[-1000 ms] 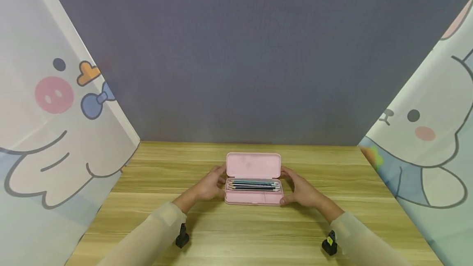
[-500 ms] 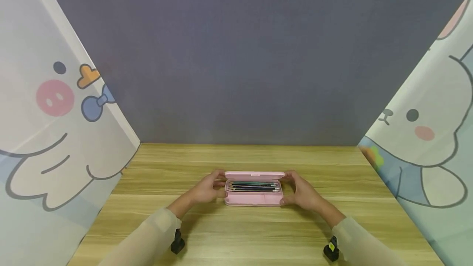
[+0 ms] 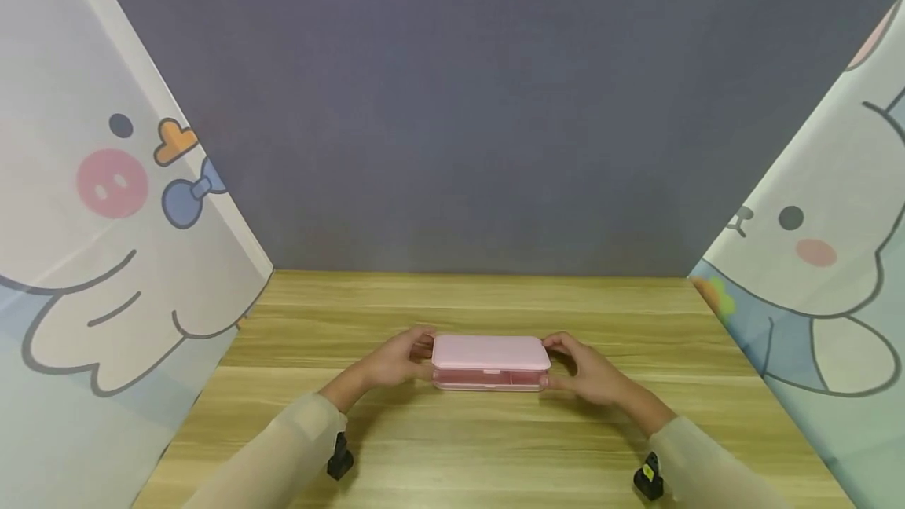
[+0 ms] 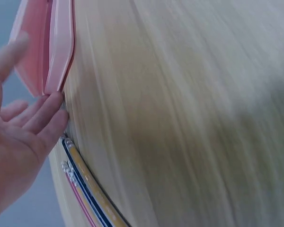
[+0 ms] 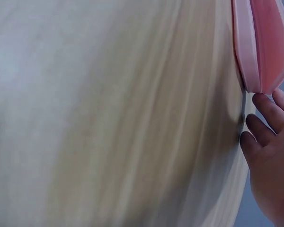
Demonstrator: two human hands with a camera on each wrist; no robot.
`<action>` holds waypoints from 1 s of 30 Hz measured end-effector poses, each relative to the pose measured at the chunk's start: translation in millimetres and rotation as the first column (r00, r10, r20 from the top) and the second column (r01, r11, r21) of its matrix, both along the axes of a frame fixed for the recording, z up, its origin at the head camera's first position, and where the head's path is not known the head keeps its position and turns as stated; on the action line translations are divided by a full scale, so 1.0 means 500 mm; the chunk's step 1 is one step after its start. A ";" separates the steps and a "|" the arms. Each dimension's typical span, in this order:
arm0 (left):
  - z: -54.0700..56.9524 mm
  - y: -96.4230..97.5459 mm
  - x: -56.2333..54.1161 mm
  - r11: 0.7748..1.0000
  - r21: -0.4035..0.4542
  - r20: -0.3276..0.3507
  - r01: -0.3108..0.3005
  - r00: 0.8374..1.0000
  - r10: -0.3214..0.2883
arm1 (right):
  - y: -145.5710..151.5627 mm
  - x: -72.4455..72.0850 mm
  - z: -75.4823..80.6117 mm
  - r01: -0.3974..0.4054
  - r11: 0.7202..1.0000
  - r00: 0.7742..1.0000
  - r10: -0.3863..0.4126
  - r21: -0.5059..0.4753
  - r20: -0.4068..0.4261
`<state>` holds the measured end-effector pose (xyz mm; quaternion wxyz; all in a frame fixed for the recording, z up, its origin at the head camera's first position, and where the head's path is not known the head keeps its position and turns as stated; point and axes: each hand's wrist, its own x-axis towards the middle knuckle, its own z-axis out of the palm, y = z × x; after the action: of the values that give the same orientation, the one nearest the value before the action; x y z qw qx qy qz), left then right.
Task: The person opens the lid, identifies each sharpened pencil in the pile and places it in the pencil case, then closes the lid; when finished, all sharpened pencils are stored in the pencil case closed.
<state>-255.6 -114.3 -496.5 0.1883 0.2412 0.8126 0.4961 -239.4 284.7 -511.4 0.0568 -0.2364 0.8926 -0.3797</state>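
A pink pencil case [image 3: 491, 351] lies on the wooden table, its lid tipped forward and almost down, with a narrow gap along the front. Through that gap shows part of the inside; the pencils in it are hidden in the head view. My left hand [image 3: 392, 357] holds the left end, thumb near the front corner and fingers towards the back. At the opposite end my right hand [image 3: 592, 372] holds the case likewise, fingers bent at the lid's corner. In the left wrist view several pencils [image 4: 92, 184] appear beyond the fingers.
The wooden table [image 3: 452, 446] runs back to a dark grey panel [image 3: 481, 116]. Light side panels with cartoon figures stand at the left [image 3: 106, 203] and right [image 3: 834, 258]. A small black device sits at each wrist.
The lid has swung from standing wide back to nearly down over the base, hiding the pencils. Both hands have stayed at the ends, their fingers following the lid forward.
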 end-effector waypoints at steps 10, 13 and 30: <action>0.007 0.015 -0.006 0.996 -0.089 -0.014 -0.014 1.000 0.013 | 0.000 -0.004 0.006 0.033 0.999 0.999 -0.033 0.013 0.027; 0.005 0.018 -0.007 0.997 -0.080 -0.038 -0.003 0.999 0.000 | 0.000 -0.005 0.003 0.031 0.999 0.999 -0.031 0.044 0.012; 0.001 0.033 0.010 0.957 -0.271 -0.122 -0.107 0.990 0.076 | -0.016 -0.003 0.006 0.004 0.994 0.997 -0.012 0.110 0.071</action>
<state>-250.6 -97.7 -495.9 0.1517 0.2016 0.8934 0.3718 -241.1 276.5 -508.4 0.0999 -0.2156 0.9105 -0.3383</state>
